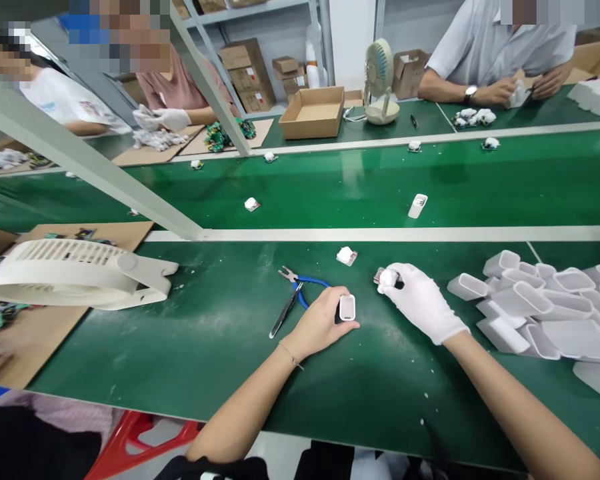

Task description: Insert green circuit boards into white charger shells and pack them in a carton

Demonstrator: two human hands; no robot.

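My bare left hand [323,321] is closed around a small white plastic housing [347,308], its open end facing me. To the right, my gloved right hand [420,297] pinches a small circuit board with a white lump on it [387,279], a little above the green table. A similar white-topped board [347,255] lies on the table beyond both hands. Blue-handled pliers [313,281] and black tweezers [285,312] rest beside my left hand, which hides part of the pliers' handles.
A pile of white housings [545,300] lies at the right. At the left stands a white fan [75,273] by cardboard with circuit boards. Beyond a pale rail [380,235], a green belt [325,193] carries several boards and one housing [418,206]. Co-workers sit across.
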